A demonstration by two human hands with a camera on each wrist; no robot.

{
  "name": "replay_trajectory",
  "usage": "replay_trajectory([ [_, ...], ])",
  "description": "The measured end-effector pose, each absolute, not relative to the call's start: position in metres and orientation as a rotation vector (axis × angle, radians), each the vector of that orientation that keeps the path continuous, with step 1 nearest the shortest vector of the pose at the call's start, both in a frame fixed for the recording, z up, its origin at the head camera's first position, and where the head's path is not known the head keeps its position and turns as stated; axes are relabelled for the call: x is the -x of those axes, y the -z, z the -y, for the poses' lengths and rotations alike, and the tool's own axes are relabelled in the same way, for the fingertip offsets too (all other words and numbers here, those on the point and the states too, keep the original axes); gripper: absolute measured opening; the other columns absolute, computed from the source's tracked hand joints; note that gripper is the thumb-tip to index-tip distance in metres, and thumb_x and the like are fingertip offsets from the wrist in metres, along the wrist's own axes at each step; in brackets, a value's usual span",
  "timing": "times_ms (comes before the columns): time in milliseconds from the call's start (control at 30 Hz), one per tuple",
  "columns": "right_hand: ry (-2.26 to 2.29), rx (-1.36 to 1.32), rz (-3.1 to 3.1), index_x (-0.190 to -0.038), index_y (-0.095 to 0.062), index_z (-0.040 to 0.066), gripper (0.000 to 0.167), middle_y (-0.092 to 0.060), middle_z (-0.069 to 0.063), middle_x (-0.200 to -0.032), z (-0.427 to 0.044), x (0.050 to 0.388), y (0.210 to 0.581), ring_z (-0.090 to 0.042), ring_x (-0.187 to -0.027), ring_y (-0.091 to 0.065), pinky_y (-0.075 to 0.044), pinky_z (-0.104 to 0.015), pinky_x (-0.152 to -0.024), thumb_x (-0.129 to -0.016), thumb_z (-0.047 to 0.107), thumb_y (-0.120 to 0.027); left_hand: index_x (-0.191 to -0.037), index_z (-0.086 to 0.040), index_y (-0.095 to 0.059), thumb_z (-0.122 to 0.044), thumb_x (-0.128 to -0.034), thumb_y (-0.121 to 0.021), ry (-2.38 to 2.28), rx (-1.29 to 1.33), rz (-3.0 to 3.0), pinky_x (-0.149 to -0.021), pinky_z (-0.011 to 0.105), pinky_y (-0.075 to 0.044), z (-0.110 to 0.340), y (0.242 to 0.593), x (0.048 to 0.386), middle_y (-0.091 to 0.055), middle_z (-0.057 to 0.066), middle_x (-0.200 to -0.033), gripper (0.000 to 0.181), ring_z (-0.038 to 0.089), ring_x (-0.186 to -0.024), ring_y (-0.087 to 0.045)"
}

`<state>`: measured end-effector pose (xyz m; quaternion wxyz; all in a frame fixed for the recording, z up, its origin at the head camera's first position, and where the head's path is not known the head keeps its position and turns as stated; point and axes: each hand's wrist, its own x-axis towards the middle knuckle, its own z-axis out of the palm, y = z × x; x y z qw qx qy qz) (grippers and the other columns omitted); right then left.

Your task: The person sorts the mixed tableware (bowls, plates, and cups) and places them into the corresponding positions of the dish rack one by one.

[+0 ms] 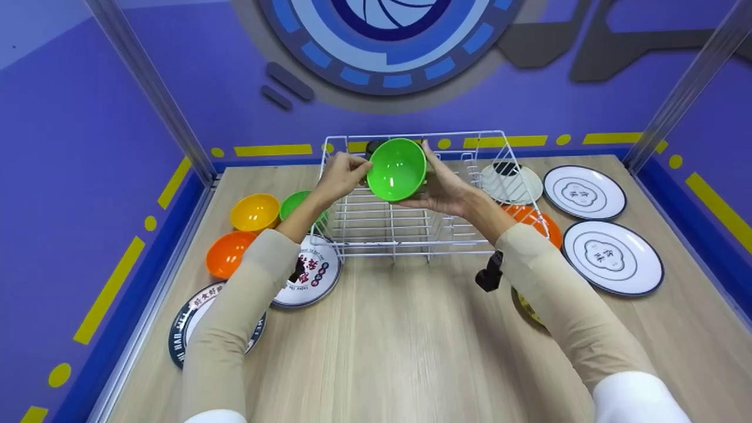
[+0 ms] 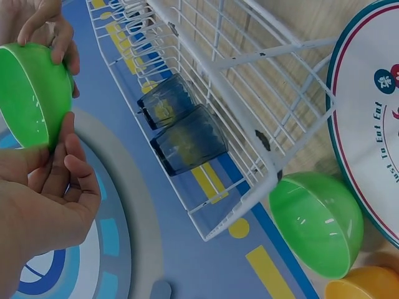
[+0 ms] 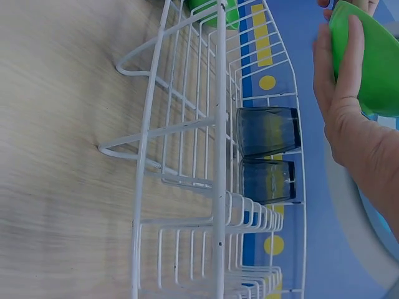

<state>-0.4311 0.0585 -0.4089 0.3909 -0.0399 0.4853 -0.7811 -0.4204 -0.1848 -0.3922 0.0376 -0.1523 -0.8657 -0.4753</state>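
A green bowl (image 1: 397,170) is held up above the white wire rack (image 1: 411,242), its inside facing the head camera. My left hand (image 1: 342,176) pinches the bowl's rim between thumb and fingers; in the left wrist view the left hand (image 2: 53,193) grips the lower edge of the bowl (image 2: 38,93). From the other side my right hand (image 1: 442,187) grips the bowl, and in the right wrist view the right hand (image 3: 354,112) has its thumb along the outside of the bowl (image 3: 373,62). Two dark glasses (image 2: 167,101) (image 3: 268,131) sit in the rack.
Left of the rack are a second green bowl (image 1: 297,203), a yellow bowl (image 1: 255,212), an orange bowl (image 1: 226,254) and patterned plates (image 1: 311,285). On the right lie white plates (image 1: 614,258), an orange dish (image 1: 546,226) and a partly hidden yellowish dish (image 1: 524,308).
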Motion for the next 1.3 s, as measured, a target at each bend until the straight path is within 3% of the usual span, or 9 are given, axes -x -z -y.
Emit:
replay_trajectory([
  [133,1.987,0.102,-1.194,-0.164,-0.002,0.012,0.096,-0.015,-0.027,-0.164,-0.062,0.431,0.41,-0.047,-0.152,-0.028,-0.054,-0.041,-0.101,-0.097,0.073,-0.032,-0.097,0.005,-0.078,-0.013,-0.1033,-0.057,1.456,0.433,2.675,-0.062,0.015,-0.049,0.183,0.394,0.421,-0.073,0.014,-0.082,0.028,0.003,-0.064,-0.058],
  [200,1.994,0.114,-1.19,-0.164,-0.003,0.012,0.093,-0.014,-0.027,-0.164,-0.063,0.431,0.411,-0.047,-0.151,-0.028,-0.056,-0.04,-0.098,-0.098,0.07,-0.033,-0.099,0.005,-0.077,-0.014,-0.1041,-0.056,1.485,0.417,2.674,-0.063,0.016,-0.05,0.184,0.394,0.422,-0.073,0.017,-0.085,0.029,0.011,-0.069,-0.062],
  [367,2.036,0.114,-1.242,-0.164,-0.004,0.011,0.085,-0.016,-0.029,-0.164,-0.064,0.435,0.409,-0.049,-0.15,-0.029,-0.054,-0.044,-0.101,-0.104,0.062,-0.034,-0.109,0.005,-0.075,-0.014,-0.1052,-0.053,1.432,0.367,2.678,-0.074,0.03,-0.056,0.197,0.398,0.428,-0.073,0.026,-0.097,0.029,0.036,-0.089,-0.07],
  [467,2.074,0.088,-1.275,-0.164,-0.007,0.013,0.08,-0.017,-0.029,-0.163,-0.065,0.44,0.406,-0.048,-0.15,-0.03,-0.048,-0.047,-0.108,-0.105,0.057,-0.039,-0.113,0.003,-0.073,-0.015,-0.1031,-0.054,1.119,0.269,2.755,-0.081,0.039,-0.057,0.212,0.406,0.432,-0.075,0.022,-0.103,0.028,0.036,-0.097,-0.072],
  [567,2.12,0.057,-1.328,-0.163,-0.013,0.016,0.077,-0.024,-0.027,-0.159,-0.068,0.446,0.405,-0.045,-0.148,-0.035,-0.044,-0.049,-0.113,-0.105,0.052,-0.046,-0.124,0.003,-0.068,-0.015,-0.1008,-0.054,0.832,0.14,2.853,-0.093,0.047,-0.055,0.226,0.42,0.431,-0.069,0.023,-0.122,0.032,0.036,-0.114,-0.066],
  [700,2.109,0.033,-1.572,-0.161,-0.02,0.01,0.076,-0.038,-0.022,-0.148,-0.069,0.455,0.405,-0.042,-0.14,-0.046,-0.046,-0.05,-0.111,-0.103,0.043,-0.056,-0.14,0.003,-0.053,-0.014,-0.1011,-0.054,0.709,0.042,2.947,-0.104,0.054,-0.049,0.239,0.445,0.425,-0.053,0.027,-0.138,0.043,0.04,-0.13,-0.051],
  [867,1.865,-0.032,-2.154,-0.16,-0.021,0.004,0.094,-0.042,-0.024,-0.15,-0.061,0.463,0.408,-0.04,-0.132,-0.055,-0.056,-0.049,-0.101,-0.092,0.045,-0.071,-0.149,-0.001,-0.039,-0.013,-0.1028,-0.052,0.7,0.046,2.914,-0.097,0.056,-0.051,0.244,0.47,0.421,-0.051,0.03,-0.133,0.049,0.043,-0.122,-0.055],
  [967,1.524,0.042,-2.571,-0.157,-0.031,0.002,0.1,-0.047,-0.025,-0.149,-0.053,0.468,0.414,-0.038,-0.13,-0.056,-0.056,-0.047,-0.1,-0.084,0.052,-0.078,-0.148,-0.001,-0.038,-0.013,-0.1039,-0.05,0.695,0.079,2.864,-0.092,0.056,-0.053,0.243,0.479,0.421,-0.054,0.03,-0.128,0.047,0.045,-0.113,-0.06],
  [1300,0.599,0.508,-2.952,-0.144,-0.045,-0.002,0.092,-0.048,-0.03,-0.137,-0.03,0.482,0.447,-0.045,-0.122,-0.056,-0.052,-0.055,-0.104,-0.073,0.036,-0.091,-0.144,-0.001,-0.046,-0.009,-0.1021,-0.052,0.713,0.073,2.815,-0.088,0.054,-0.056,0.239,0.487,0.422,-0.059,0.029,-0.122,0.043,0.045,-0.104,-0.064],
])
